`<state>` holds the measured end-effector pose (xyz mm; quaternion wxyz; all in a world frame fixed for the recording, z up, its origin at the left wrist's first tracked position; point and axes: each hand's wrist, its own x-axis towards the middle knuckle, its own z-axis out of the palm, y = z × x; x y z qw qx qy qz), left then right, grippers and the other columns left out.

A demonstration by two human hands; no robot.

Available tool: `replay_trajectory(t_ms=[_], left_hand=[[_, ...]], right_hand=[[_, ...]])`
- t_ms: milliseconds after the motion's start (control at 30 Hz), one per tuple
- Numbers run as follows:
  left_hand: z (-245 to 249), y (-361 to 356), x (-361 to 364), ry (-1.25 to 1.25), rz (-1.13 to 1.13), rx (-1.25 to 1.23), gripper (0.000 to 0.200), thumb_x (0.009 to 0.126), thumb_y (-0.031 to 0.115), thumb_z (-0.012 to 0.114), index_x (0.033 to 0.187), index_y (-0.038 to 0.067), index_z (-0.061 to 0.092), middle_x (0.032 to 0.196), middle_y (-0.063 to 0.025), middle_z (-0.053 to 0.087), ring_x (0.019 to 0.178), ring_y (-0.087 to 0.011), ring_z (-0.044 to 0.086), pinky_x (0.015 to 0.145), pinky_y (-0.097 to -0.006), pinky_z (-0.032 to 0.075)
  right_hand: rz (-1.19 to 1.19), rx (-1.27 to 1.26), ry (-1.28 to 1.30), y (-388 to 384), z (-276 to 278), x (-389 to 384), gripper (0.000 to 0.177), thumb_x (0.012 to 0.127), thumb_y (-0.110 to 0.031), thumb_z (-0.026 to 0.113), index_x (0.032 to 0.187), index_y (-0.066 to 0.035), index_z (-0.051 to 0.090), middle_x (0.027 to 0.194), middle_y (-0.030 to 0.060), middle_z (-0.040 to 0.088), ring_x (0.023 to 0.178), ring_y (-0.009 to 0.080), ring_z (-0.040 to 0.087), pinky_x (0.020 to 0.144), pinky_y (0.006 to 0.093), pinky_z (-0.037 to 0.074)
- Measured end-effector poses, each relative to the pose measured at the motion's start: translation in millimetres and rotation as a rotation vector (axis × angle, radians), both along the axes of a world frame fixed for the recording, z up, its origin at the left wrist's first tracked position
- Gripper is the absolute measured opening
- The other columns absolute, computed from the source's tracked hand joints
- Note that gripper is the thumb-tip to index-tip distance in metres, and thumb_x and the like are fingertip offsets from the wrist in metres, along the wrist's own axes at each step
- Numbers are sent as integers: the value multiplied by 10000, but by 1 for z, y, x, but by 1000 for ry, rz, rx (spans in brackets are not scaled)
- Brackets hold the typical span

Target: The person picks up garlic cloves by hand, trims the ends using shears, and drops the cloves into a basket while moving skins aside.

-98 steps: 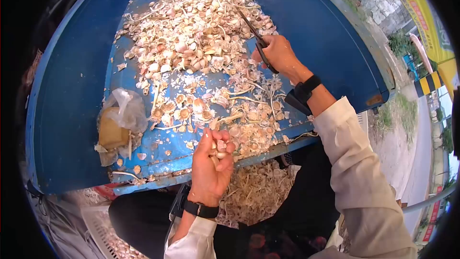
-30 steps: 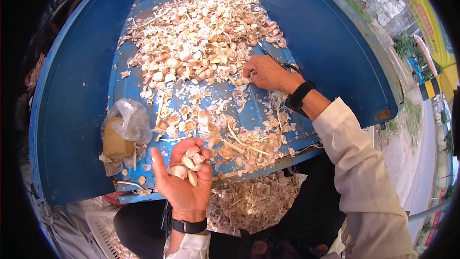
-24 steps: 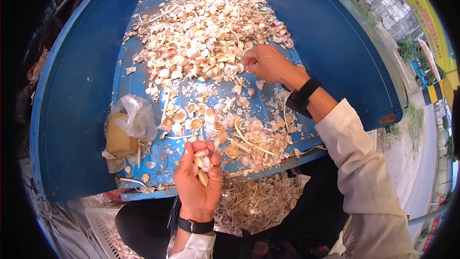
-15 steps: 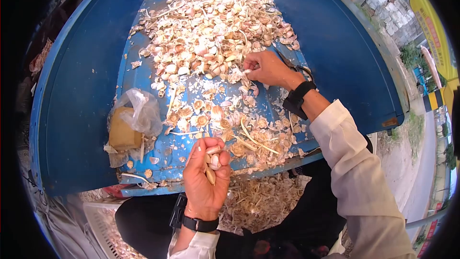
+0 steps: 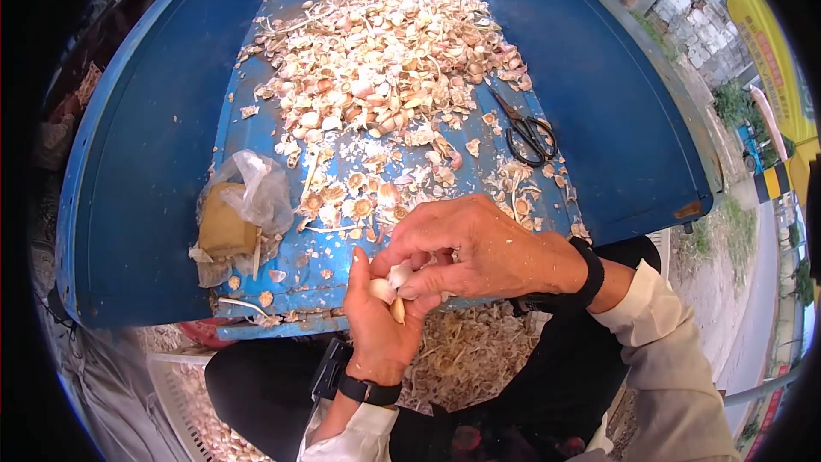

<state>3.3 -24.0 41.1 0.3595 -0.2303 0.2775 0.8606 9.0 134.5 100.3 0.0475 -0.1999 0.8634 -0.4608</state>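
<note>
Garlic cloves (image 5: 382, 291) sit in the left hand (image 5: 380, 338), whose fingers are mostly hidden behind the right hand (image 5: 492, 248), so the cloves cannot be fully counted. The left palm is cupped upward around them. The right thumb and fingers pinch a pale clove (image 5: 399, 274) just over that palm; how firmly is hard to see. Below, a red object (image 5: 203, 331) is too covered to identify, and whatever holds the heap of dry husks (image 5: 466, 351) between the legs is hidden.

A blue metal bed (image 5: 128, 205) with raised walls bears a large pile of garlic (image 5: 376, 60), cloves and papery skins mixed, with loose scraps and cut root ends nearer the hands. Black-handled scissors (image 5: 532, 141) lie beside the pile, near the right wall. On the left, a clear plastic bag (image 5: 267, 192) partly covers a tan block (image 5: 227, 227). A white slotted crate (image 5: 168, 389), cut off at the bottom edge, contains more cloves.

Those in the palm look smooth and creamy white, one of them more yellowish and slender.
</note>
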Motion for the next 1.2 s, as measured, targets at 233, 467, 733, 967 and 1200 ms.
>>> replay_trajectory(t_ms=[233, 467, 733, 967, 1200], left_hand=[[-27, -7, -1, 7, -22, 172, 396, 1020, 367, 402, 968, 27, 600, 965, -114, 608, 750, -194, 592, 489, -219, 499], [-22, -7, -6, -10, -7, 148, 360, 1008, 357, 435, 916, 52, 603, 882, -72, 635, 688, -162, 602, 492, -238, 443], [-18, -22, -10, 27, 72, 241, 309, 1007, 300, 453, 888, 44, 579, 905, -95, 563, 668, -162, 547, 420, -200, 422], [-4, -50, -40, 110, 253, 300, 251, 986, 275, 498, 908, 52, 585, 883, -88, 587, 651, -155, 547, 406, -199, 388], [9, -64, -43, 144, 319, 417, 177, 991, 185, 463, 954, 24, 527, 933, -112, 529, 701, -136, 480, 403, -179, 390]], right_hand=[[-471, 396, 33, 102, -68, -96, 88, 801, -38, 677, 875, 10, 670, 737, 68, 665, 566, 117, 588, 523, 259, 472], [-384, 351, -197, 99, -75, -86, 87, 798, -42, 698, 824, 32, 661, 724, 105, 659, 613, 108, 617, 532, 255, 478], [-370, 434, -232, 113, -55, -59, 318, 806, -162, 747, 1067, -4, 658, 796, 69, 674, 706, 164, 624, 641, 304, 506], [-346, 461, -108, 69, -78, -77, 226, 735, -116, 743, 918, 2, 682, 714, 70, 667, 674, 167, 630, 627, 315, 499], [-100, 406, -180, 42, -39, -68, 105, 727, -38, 693, 816, 12, 668, 696, 98, 664, 640, 175, 641, 600, 312, 496]])
